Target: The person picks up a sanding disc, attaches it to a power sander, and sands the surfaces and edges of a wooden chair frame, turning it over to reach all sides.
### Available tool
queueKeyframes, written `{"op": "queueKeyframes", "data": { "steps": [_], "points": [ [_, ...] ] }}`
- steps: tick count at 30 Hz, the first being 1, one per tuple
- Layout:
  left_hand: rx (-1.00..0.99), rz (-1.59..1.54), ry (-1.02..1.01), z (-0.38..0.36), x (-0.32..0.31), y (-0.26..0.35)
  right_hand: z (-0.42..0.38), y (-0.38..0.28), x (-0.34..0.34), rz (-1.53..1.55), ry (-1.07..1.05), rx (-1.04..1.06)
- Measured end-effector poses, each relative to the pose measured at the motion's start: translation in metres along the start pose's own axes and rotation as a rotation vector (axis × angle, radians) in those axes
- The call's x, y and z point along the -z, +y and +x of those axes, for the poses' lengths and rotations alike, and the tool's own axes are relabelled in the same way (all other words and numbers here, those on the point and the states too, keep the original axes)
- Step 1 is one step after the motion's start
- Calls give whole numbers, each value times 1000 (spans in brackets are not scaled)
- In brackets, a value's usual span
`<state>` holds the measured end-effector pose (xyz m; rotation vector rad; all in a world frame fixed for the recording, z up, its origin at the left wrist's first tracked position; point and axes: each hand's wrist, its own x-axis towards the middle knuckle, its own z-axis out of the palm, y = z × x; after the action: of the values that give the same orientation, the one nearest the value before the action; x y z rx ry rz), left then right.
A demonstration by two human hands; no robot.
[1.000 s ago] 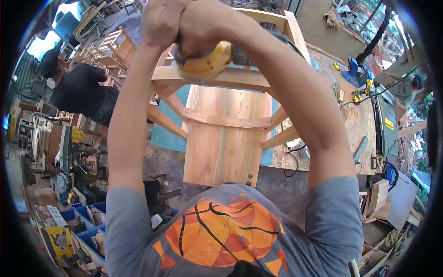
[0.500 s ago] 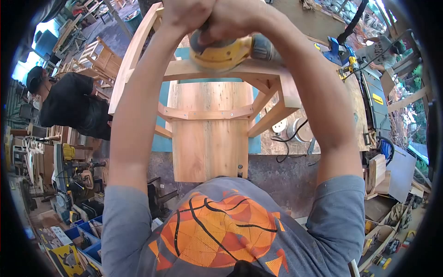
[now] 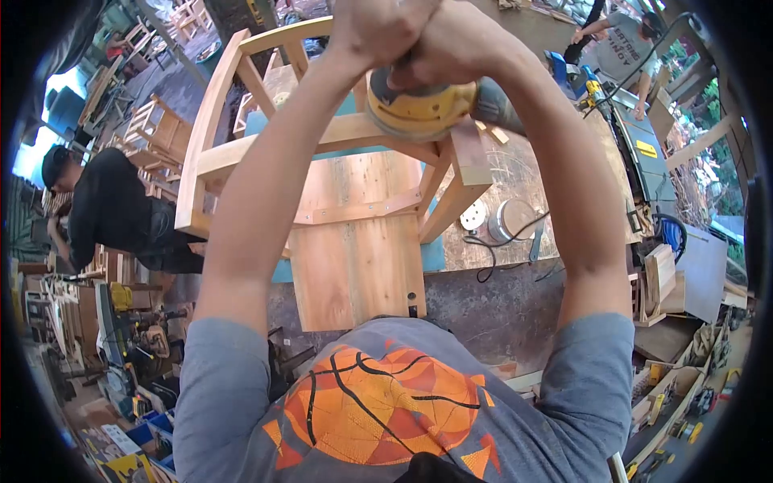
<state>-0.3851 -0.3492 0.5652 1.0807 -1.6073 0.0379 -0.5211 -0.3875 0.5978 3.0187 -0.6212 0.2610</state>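
Note:
My right hand [image 3: 455,48] is closed around the top of a yellow and black orbital sander [image 3: 427,110]. Against it, my left hand [image 3: 378,30] is also closed over the sander's top, its fingers partly hidden. The sander's pad rests along a curved rail of a wooden chair [image 3: 330,135], close to the corner where a leg joins. The chair lies tipped over on the workbench, its broad plank seat [image 3: 354,274] facing me and overhanging the bench's front edge. A dust canister [image 3: 495,105] sticks out from the sander beside my right forearm.
On the workbench [image 3: 515,173] lie a sanding disc [image 3: 475,215], a round tin [image 3: 513,219] and a black cord [image 3: 483,243]. A yellow drill [image 3: 593,87] sits farther right. One person in black [image 3: 121,201] stands left; another person [image 3: 624,52] is at the far right.
Both hands have moved the sander right along the rail, nearer the corner. The chair sits farther left in view. The person at the right has shifted posture, and the one at the left bends lower.

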Motion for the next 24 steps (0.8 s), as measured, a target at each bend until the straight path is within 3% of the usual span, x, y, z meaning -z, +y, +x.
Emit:
{"op": "queueKeyframes", "data": {
  "steps": [4,8,11,13,14,15,16,17,20,24],
  "points": [
    [-55,-71,-33,12,-21,-7,-9,19,-3,35,95,76],
    [-65,-56,-13,15,-36,-3,-16,23,2,65,-30,-170],
    [-20,-128,-74,8,-36,3,-29,25,-2,19,45,-62],
    [-272,1305,-502,14,-40,-47,-23,19,0,8,-82,-89],
    [-898,1052,-55,28,-18,-141,-9,26,-22,25,16,-40],
    [-770,652,-55,16,4,-94,0,18,-18,-4,-35,-57],
    [-589,582,-223,9,17,-45,7,11,-19,-62,3,66],
    [-63,10,-231,5,26,-59,16,1,-20,-3,13,56],
    [93,23,-206,-1,74,-45,30,-34,3,83,-70,80],
    [171,41,-150,-41,143,-40,53,-90,-7,191,-30,141]
  ]
}}
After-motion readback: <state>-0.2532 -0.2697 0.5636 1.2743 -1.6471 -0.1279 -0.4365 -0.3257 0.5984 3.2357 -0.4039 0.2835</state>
